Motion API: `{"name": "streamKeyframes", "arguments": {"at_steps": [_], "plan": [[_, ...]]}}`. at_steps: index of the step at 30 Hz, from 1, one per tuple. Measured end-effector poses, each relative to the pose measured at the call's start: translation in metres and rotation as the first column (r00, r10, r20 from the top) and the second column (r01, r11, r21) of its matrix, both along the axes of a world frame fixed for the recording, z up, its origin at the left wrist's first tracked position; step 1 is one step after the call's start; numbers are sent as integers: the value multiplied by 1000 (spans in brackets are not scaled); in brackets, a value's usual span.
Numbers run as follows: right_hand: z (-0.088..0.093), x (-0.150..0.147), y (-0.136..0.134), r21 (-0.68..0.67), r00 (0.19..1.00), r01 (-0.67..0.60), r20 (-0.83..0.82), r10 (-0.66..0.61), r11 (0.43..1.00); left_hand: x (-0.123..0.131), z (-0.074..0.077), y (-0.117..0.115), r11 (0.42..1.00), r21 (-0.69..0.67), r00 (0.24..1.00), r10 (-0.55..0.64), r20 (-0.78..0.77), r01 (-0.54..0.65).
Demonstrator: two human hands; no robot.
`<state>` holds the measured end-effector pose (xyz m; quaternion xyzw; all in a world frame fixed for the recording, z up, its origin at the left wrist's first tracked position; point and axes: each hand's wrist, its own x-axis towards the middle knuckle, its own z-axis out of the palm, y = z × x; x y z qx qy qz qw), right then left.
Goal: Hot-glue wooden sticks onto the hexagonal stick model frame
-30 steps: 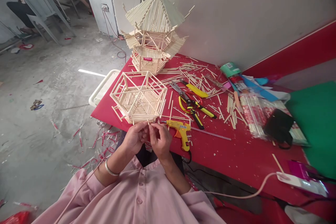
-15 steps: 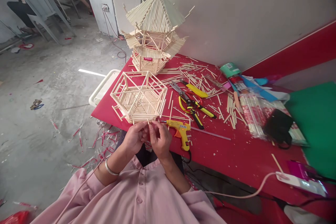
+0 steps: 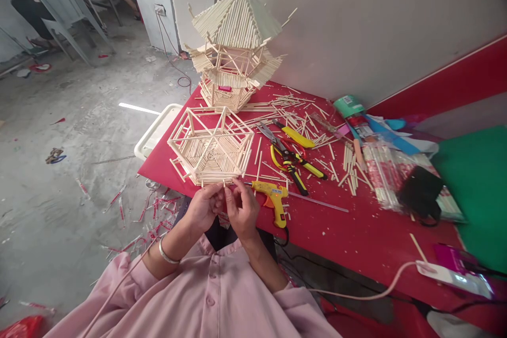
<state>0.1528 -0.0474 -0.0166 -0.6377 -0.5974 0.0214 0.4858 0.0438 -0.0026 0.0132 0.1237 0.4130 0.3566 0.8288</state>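
A hexagonal frame of thin wooden sticks [image 3: 212,156], with a patterned stick floor, lies on the near left part of the red table. At its near edge, my left hand [image 3: 204,207] has thumb and fingers pinched on a short wooden stick [image 3: 224,182]. Close beside it, my right hand [image 3: 243,211] pinches at the same spot, its thumb raised against the stick end. My fingers cover most of that stick, and I cannot tell whether it is joined to the frame. A yellow glue gun [image 3: 273,196] lies just right of my right hand, a clear glue stick protruding from its back.
Behind the frame stands a tiered stick pagoda [image 3: 237,47]. Loose sticks [image 3: 293,111], pliers [image 3: 291,158] and a yellow-handled cutter [image 3: 297,136] lie right of it. Farther right are bagged sticks [image 3: 382,174], a black object [image 3: 420,190] and a white power strip [image 3: 455,277].
The view has shifted very slightly. My right index finger has lifted a little near the frame's edge; both hands otherwise stay in place.
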Motion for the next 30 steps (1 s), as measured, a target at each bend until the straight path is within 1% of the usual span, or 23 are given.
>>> {"name": "streamKeyframes", "arguments": {"at_steps": [7,10,14,22,30], "plan": [[1,1,1,8,999,-49,11,49,999,1,2,1,999,-32,1000,25,15,-24],[-1,2,1,3,997,-74,34,74,997,1,2,1,999,-31,1000,19,20,-18],[-3,2,2,-9,995,-95,17,96,995,0,1,0,1000,-17,1000,2,20,-2],[-3,2,3,-25,997,-70,11,70,997,0,-1,0,1000,3,1000,-3,10,3],[0,2,3,-15,996,-86,9,86,996,0,1,0,1000,-8,1000,-3,17,4]]}}
